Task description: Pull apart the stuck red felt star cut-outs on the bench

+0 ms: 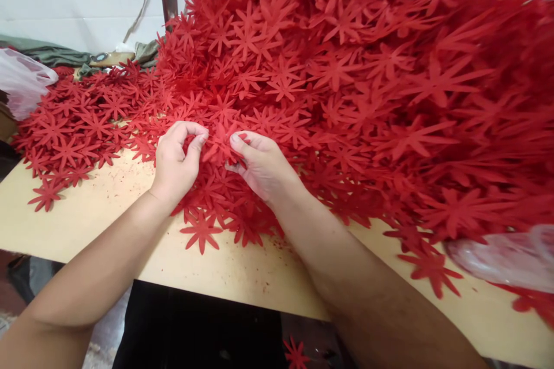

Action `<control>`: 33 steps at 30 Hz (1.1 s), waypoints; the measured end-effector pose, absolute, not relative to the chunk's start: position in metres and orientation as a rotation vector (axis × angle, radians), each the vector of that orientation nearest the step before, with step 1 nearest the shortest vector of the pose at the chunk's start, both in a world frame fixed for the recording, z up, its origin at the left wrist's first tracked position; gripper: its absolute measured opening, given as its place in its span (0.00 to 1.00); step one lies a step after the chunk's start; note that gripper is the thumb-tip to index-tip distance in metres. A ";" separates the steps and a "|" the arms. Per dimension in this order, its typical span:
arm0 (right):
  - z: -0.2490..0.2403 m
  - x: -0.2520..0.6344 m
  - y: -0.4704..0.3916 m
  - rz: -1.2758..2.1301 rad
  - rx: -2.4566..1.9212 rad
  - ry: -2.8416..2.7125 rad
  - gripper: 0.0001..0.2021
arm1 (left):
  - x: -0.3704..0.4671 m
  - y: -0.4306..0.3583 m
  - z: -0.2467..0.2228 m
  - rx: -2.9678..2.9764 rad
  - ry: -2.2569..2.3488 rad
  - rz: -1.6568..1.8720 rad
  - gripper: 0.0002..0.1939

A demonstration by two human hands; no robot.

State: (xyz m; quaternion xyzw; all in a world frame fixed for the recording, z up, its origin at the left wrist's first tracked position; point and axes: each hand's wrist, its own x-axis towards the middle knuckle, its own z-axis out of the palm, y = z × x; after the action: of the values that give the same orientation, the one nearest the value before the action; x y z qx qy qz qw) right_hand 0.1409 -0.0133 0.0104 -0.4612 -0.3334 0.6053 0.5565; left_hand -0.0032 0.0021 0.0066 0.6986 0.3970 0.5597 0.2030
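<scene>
Between my hands is a red flower-shaped cutout (220, 137) with long narrow petals. My left hand (178, 155) pinches the tip of a petal on its left side between thumb and forefinger. My right hand (259, 161) grips the cutout from the right, thumb on top and fingers curled beneath. Whether it is one layer or several stuck together I cannot tell. Many more cutouts of the same kind lie under and around both hands, and a single cutout (201, 232) rests on the table just below them.
A tall heap of red cutouts (337, 69) fills the back and right of the pale table (121, 202). A lower pile (73, 127) spreads at the left. Plastic bags stand at the left (26, 83) and right (506, 256). One cutout (296, 353) lies below the table edge.
</scene>
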 end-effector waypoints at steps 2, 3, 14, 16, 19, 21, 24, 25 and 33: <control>0.011 0.145 -0.010 1.388 -1.127 -0.729 0.12 | -0.009 0.011 0.008 1.771 1.105 1.676 0.06; 0.011 0.147 -0.009 1.363 -1.144 -0.694 0.12 | -0.013 0.016 0.008 1.691 1.110 1.735 0.06; 0.003 0.150 -0.009 1.364 -0.917 -0.932 0.18 | -0.008 0.005 0.008 2.046 1.150 1.540 0.10; 0.002 0.149 -0.009 1.332 -0.931 -0.955 0.18 | -0.003 -0.002 0.008 2.115 1.102 1.475 0.11; 0.004 0.147 -0.010 1.252 -0.941 -1.051 0.14 | 0.002 -0.005 0.005 2.178 1.079 1.415 0.16; 0.004 0.146 -0.011 1.156 -0.981 -1.149 0.13 | 0.003 -0.004 0.001 2.178 1.075 1.413 0.19; 0.003 0.146 -0.011 1.020 -1.053 -1.271 0.14 | 0.003 -0.002 -0.001 2.132 1.043 1.411 0.20; 0.003 0.146 -0.011 0.995 -1.061 -1.298 0.14 | 0.003 -0.002 -0.002 2.105 1.022 1.403 0.19; -0.002 0.145 -0.012 1.054 -0.989 -1.367 0.17 | 0.003 0.000 0.000 1.897 0.966 1.459 0.12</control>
State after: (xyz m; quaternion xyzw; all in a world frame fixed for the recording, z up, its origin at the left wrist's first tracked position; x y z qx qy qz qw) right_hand 0.1448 -0.0117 -0.0021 -0.4170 -0.5763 0.4443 0.5446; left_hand 0.0034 -0.0004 -0.0003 0.7063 0.3598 0.5433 0.2766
